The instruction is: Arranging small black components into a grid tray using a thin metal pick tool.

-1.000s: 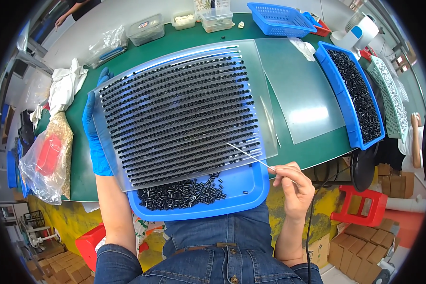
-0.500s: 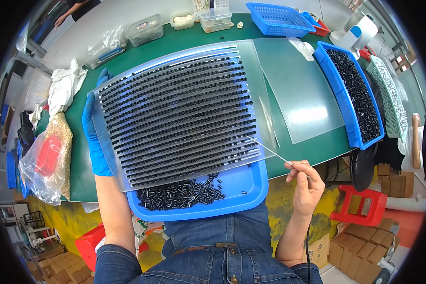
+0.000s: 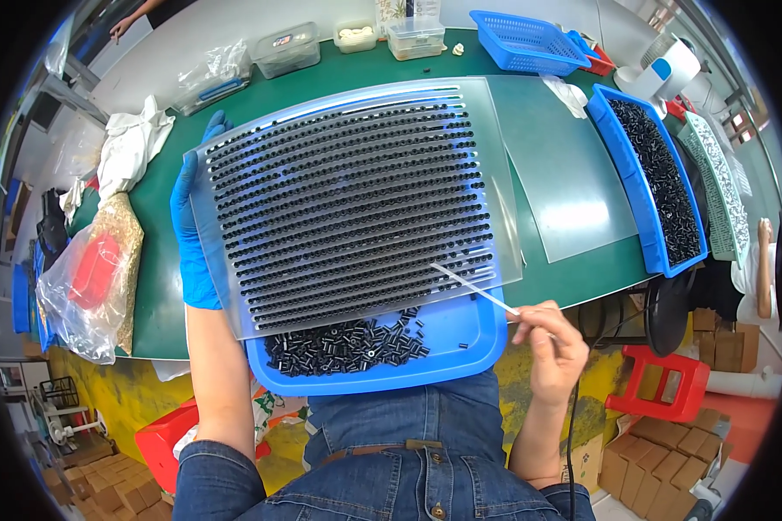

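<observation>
A clear slotted plate (image 3: 500, 174) leans over a blue tray (image 3: 488, 352), filled with rows of small black tubes (image 3: 347, 187). My left hand (image 3: 188, 234), in a blue glove, grips the plate's left edge; its thumb side is partly hidden. Bare, my right hand (image 3: 552, 347) pinches a thin pale stick (image 3: 478, 291) between thumb and fingers. The stick's tip lies over the lower right rows, where the slot ends show bare. Loose black tubes (image 3: 347, 349) are heaped in the tray under the plate's lower edge. One small black piece (image 3: 536, 346) shows outside the tray, beside my right hand.
Another clear sheet (image 3: 573, 200) lies on the green table (image 3: 539, 282). To its right stands a blue bin (image 3: 604, 130) of black tubes and a pale green basket (image 3: 699, 148). Lidded boxes (image 3: 287, 54) and a blue basket (image 3: 530, 56) line the back; a bag (image 3: 96, 269) sits left.
The stick's tip has moved left and slightly down across the plate. Several tubes have left the lower right slots, and loose ones show below that edge. The whole view has shifted a little.
</observation>
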`<control>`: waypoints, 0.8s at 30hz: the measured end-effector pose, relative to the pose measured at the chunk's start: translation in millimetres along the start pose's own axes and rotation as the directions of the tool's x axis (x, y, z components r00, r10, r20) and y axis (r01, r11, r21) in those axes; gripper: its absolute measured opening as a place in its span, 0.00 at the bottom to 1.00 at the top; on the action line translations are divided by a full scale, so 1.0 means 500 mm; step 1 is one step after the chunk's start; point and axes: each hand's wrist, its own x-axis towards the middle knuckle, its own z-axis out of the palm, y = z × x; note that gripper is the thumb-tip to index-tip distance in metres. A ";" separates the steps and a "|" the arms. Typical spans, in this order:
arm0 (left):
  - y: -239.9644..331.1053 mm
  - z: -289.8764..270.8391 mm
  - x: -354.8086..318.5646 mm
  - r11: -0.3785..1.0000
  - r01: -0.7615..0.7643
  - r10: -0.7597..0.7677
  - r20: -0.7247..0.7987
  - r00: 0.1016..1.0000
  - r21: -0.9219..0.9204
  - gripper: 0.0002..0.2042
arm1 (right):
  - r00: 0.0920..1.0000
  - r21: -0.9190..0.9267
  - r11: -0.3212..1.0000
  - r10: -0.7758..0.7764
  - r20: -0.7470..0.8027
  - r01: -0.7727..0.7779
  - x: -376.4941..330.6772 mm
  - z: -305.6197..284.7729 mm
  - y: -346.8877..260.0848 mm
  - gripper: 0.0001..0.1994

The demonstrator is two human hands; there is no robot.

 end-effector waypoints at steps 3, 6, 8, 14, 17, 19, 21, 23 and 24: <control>0.000 -0.003 0.002 1.000 -0.001 0.001 0.021 1.000 -0.006 0.38 | 0.996 -0.062 0.998 -0.014 0.088 0.020 -0.002 0.032 -0.008 0.10; -0.001 -0.004 0.002 1.000 -0.011 0.012 0.040 0.999 -0.004 0.39 | 0.991 -0.102 0.994 -0.014 0.132 0.028 -0.001 0.046 -0.013 0.10; -0.003 -0.007 0.001 1.000 -0.006 0.007 0.031 1.000 -0.018 0.39 | 0.993 -0.102 0.995 -0.005 0.119 0.018 -0.001 0.048 -0.014 0.09; -0.004 -0.010 0.004 1.000 -0.017 0.017 0.022 1.000 -0.010 0.39 | 0.998 -0.084 0.996 0.000 0.065 0.006 0.000 0.031 -0.011 0.10; -0.003 -0.006 0.002 1.000 -0.025 0.025 0.012 1.000 0.014 0.39 | 1.000 -0.047 0.999 0.005 0.013 -0.004 -0.002 0.018 -0.007 0.10; -0.003 0.004 0.000 1.000 -0.019 0.019 0.005 1.000 0.018 0.39 | 1.000 -0.045 0.999 0.006 0.002 -0.006 -0.003 0.008 -0.005 0.10; -0.002 0.015 -0.002 0.999 -0.011 0.012 -0.015 1.000 0.032 0.39 | 1.000 -0.035 0.999 0.006 -0.015 -0.006 -0.004 -0.002 -0.002 0.10; -0.002 0.017 -0.003 0.999 -0.013 0.014 -0.023 1.000 0.039 0.39 | 1.000 -0.033 0.999 0.004 -0.025 -0.005 -0.004 -0.010 0.001 0.10; -0.001 0.017 -0.004 0.999 -0.017 0.019 -0.034 0.999 0.047 0.39 | 0.999 -0.032 1.000 0.001 -0.032 -0.002 -0.004 -0.014 0.003 0.10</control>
